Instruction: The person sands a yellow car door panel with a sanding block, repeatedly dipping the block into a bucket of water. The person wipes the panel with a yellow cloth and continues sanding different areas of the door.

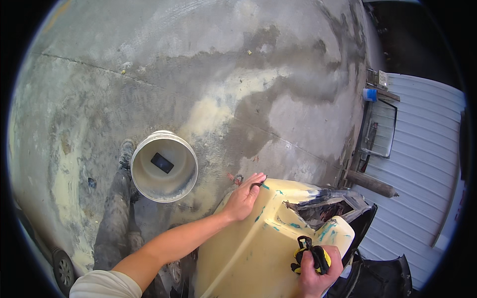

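My left hand [242,199] lies on the upper edge of a cream car body panel [233,258], fingers stretched along it; a small dark piece shows beside them, too small to make out. The panel has teal smears and an opening [320,213] with dark, worn edges at the right. My right hand [320,280] grips a black-and-yellow object [308,253], perhaps a tool, over the panel's right part. Left of the panel a white bucket [164,193] stands on the floor with a black phone-like rectangle [162,163] inside.
My legs [112,218] are at lower left, beside stained concrete floor [74,124]. A wheel [64,270] shows at far lower left. At right are a white corrugated panel [417,149], a framed glass pane [380,129], a blue container [369,95], a cylinder [372,184] and black panels [385,275].
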Demonstrator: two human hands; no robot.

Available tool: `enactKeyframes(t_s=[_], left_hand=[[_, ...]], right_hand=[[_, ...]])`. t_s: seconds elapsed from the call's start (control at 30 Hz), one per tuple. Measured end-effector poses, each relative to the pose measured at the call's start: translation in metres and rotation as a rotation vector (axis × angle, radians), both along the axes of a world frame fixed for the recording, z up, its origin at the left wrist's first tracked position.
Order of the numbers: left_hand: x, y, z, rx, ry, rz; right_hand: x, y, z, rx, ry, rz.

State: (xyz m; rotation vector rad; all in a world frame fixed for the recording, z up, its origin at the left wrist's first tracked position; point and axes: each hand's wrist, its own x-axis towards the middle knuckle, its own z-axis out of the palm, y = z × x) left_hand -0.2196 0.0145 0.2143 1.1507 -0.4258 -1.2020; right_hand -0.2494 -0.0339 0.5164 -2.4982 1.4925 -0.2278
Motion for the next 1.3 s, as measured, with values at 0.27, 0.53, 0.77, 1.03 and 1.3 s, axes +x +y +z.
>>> enactKeyframes(t_s=[0.27, 0.53, 0.77, 1.03, 1.3], left_hand=[[0.025, -0.007, -0.008, 0.346, 0.533, -0.215], [0.048, -0.027, 0.024, 0.186, 0.145, -0.130], [0.053, -0.028, 0.027, 0.228, 0.033, -0.160], [0.065, -0.009, -0.015, 0.221, 0.390, -0.230], [0.220, 0.037, -0.019, 0.642, 0.172, -0.383]], right_hand=[[0.010, -0.012, 0.006, 0.183, 0.111, 0.231], [0.011, -0.025, 0.006, 0.234, 0.039, 0.276], [0.014, -0.031, 0.015, 0.357, 0.013, 0.289], [-0.001, -0.023, -0.003, 0.126, 0.023, 0.258], [0.037, 0.023, -0.065, 0.030, -0.014, -0.153]])
